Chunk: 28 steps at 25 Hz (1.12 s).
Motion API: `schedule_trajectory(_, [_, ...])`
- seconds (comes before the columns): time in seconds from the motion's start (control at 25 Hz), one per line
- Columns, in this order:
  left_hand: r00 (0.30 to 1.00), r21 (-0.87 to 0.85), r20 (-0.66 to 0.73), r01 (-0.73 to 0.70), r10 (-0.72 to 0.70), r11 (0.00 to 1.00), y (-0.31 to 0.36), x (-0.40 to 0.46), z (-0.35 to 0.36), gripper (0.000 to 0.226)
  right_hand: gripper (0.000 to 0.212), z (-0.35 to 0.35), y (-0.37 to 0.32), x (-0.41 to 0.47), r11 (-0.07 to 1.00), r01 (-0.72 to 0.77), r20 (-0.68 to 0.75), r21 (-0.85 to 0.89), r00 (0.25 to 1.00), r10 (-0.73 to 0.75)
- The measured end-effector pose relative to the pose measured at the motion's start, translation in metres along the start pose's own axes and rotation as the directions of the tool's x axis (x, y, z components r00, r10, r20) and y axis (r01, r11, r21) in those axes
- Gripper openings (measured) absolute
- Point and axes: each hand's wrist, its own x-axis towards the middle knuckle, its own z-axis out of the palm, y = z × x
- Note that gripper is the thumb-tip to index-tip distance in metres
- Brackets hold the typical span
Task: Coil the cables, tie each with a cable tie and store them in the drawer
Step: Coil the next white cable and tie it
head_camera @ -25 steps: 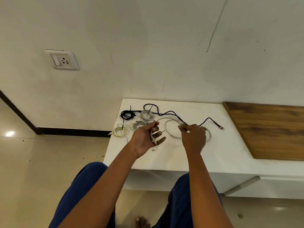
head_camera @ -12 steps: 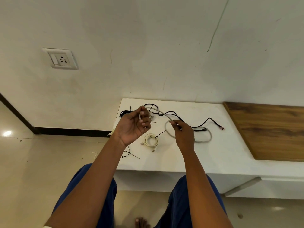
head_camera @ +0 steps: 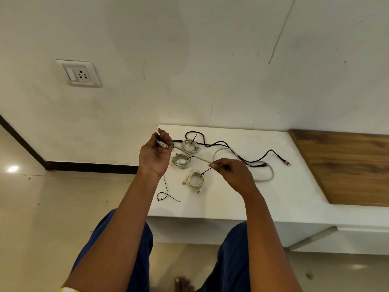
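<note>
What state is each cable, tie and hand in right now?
Left hand: raised, pinching the plug end of the grey cable.
Right hand: pinching the same cable further along.
Grey cable: uncoiled, stretched between the hands, the rest looped on the table.
Black cable: loose, uncoiled.
Three white coils: coiled and tied, lying on the table.
Spare black tie: lying loose, unused.

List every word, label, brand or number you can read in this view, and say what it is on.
None can be read.
Wall socket plate: only a switch and pin holes, no lettering visible.
Plug on the grey cable in the left hand: too small to show any marking.
Black cable's connector: too small to read.
</note>
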Motion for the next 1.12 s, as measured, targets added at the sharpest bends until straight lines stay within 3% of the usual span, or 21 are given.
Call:
schedule_trajectory(0.08, [0.995,0.048,-0.075,-0.056,0.060,0.997,-0.004,0.003,-0.004,0.031,0.018,0.000,-0.005,-0.004,0.997,0.039,0.036,-0.063,0.999,-0.037])
schedule_trajectory(0.2, [0.982,0.376,-0.095,-0.118,0.165,0.919,-0.017,0.006,-0.010,0.021,0.017,-0.001,-0.013,-0.008,0.993,0.114,0.082,-0.013,0.990,-0.113])
schedule_trajectory(0.28, [0.978,0.613,-0.041,-0.136,0.204,0.778,-0.030,0.007,-0.015,0.017,0.016,-0.001,-0.018,-0.010,0.988,0.149,0.080,0.040,0.985,-0.152])
schedule_trajectory(0.4, [0.985,0.875,0.091,-0.150,0.148,0.460,-0.048,0.001,-0.023,0.019,0.017,0.000,-0.021,-0.011,0.982,0.182,0.036,0.042,0.982,-0.183])
schedule_trajectory(0.48, [0.987,0.956,0.156,-0.160,0.033,0.247,-0.058,-0.007,-0.027,0.021,0.018,0.001,-0.022,-0.011,0.978,0.209,-0.020,0.004,0.978,-0.209])
schedule_trajectory(0.6, [0.976,0.981,0.176,-0.164,-0.127,0.103,-0.070,-0.018,-0.029,0.021,0.017,0.001,-0.021,-0.009,0.975,0.220,-0.157,0.012,0.964,-0.216])
schedule_trajectory(0.76, [0.969,0.985,0.105,-0.070,-0.225,0.156,-0.076,-0.021,-0.026,0.036,0.019,-0.002,-0.016,-0.008,0.980,0.195,-0.290,-0.028,0.937,-0.195])
schedule_trajectory(0.88, [0.906,0.966,0.022,0.090,-0.423,0.243,-0.072,-0.023,-0.020,0.041,0.021,-0.003,-0.014,-0.008,0.986,0.141,-0.319,-0.094,0.934,-0.164])
schedule_trajectory(0.96, [0.836,0.914,-0.011,0.230,-0.549,0.333,-0.066,-0.024,-0.014,0.034,0.020,-0.003,-0.014,-0.007,0.990,0.121,-0.312,-0.079,0.940,-0.139])
schedule_trajectory(1.12, [0.734,0.714,0.119,0.405,-0.668,0.572,-0.056,-0.025,-0.003,0.024,0.027,-0.001,-0.016,-0.005,0.993,0.113,-0.268,-0.018,0.957,-0.113])
